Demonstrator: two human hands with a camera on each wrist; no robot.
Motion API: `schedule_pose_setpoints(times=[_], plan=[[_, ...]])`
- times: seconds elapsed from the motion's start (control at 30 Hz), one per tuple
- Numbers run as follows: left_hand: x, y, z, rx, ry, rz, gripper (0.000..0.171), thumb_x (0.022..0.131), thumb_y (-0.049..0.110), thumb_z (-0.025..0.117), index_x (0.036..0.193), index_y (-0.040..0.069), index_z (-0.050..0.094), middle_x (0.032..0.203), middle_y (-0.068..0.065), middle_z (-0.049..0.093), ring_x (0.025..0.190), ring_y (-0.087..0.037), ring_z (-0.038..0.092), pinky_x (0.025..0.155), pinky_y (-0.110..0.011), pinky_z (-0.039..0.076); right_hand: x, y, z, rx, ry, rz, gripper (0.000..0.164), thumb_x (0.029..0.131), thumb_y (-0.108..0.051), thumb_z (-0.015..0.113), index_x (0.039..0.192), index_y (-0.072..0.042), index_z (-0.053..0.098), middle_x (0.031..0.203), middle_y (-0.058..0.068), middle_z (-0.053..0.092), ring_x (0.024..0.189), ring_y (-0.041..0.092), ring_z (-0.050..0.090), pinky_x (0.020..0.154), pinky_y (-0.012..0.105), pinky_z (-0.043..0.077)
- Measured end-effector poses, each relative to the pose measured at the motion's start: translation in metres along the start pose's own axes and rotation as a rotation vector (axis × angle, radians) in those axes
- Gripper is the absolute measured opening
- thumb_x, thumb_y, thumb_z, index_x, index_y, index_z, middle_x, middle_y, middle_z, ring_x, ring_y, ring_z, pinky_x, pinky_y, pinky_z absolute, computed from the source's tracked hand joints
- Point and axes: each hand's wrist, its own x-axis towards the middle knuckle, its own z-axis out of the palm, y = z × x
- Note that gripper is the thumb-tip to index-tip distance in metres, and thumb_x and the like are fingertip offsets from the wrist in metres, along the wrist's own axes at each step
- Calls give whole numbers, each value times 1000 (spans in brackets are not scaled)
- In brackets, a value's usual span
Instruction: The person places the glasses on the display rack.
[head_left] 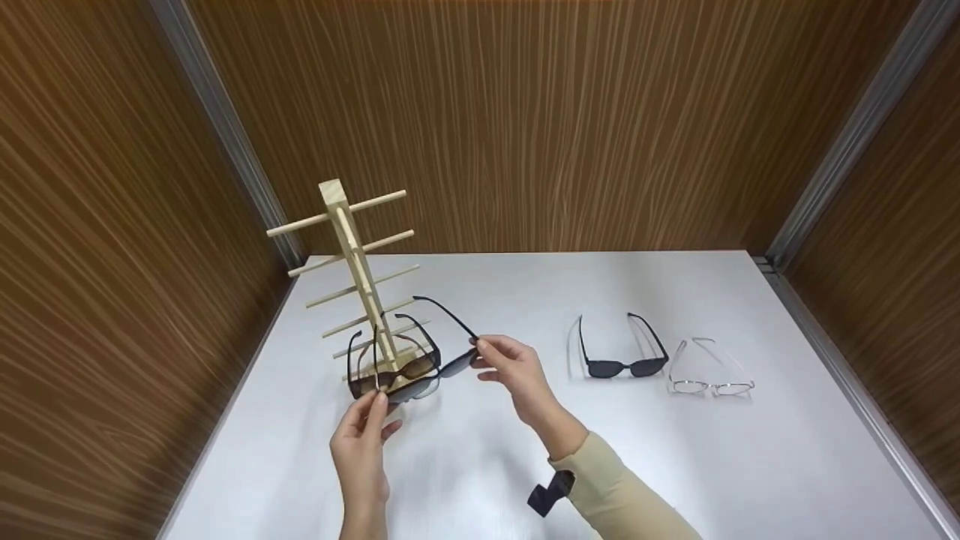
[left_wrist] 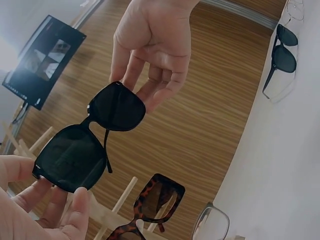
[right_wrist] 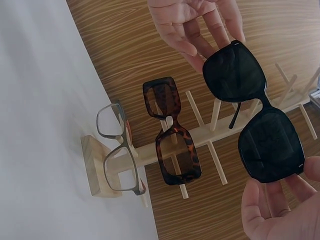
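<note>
My left hand (head_left: 361, 442) and right hand (head_left: 521, 379) hold a pair of black sunglasses (right_wrist: 270, 145) between them, one at each end of the front. Its temples are unfolded and point away toward the wooden glasses rack (head_left: 352, 251). In the right wrist view, the dark lenses overlap part of the rack's post. Tortoiseshell sunglasses (right_wrist: 176, 150) sit on a lower level of the rack, right behind the held pair. Below them, near the base, hang thin-framed eyeglasses (right_wrist: 120, 145) with clear lenses.
On the white table (head_left: 675, 465), another pair of black sunglasses (head_left: 626, 367) lies to the right with temples spread. Beside it are wire-framed eyeglasses (head_left: 712, 387). Wood-grain panels (head_left: 525, 120) enclose the back and sides. A monitor (left_wrist: 45, 60) appears in the left wrist view.
</note>
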Motion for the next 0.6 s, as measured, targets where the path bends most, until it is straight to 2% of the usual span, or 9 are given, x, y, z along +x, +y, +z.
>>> schedule_pose_setpoints(times=[0.17,0.37,0.6], plan=[[2,5,-7,24,34,6,34,88,23,66,109,-2,63,99,-11,62,88,-23,64,70,-34,55,4,1,11,0,-14,15,34,91,-22,62,111,5,61,97,11,66,95,35,61,76,36,53],[8,9,-13,52,40,37,35,88,27,66,109,0,64,102,-8,63,89,-22,61,70,-32,55,9,0,20,-17,-32,11,36,91,-25,61,112,4,61,96,8,66,93,30,62,77,38,53],[18,10,-17,74,49,33,37,88,29,65,109,0,64,100,-12,61,90,-27,62,70,-32,55,15,-1,28,-33,-22,24,34,92,-23,60,113,3,61,95,6,66,92,30,63,76,38,53]])
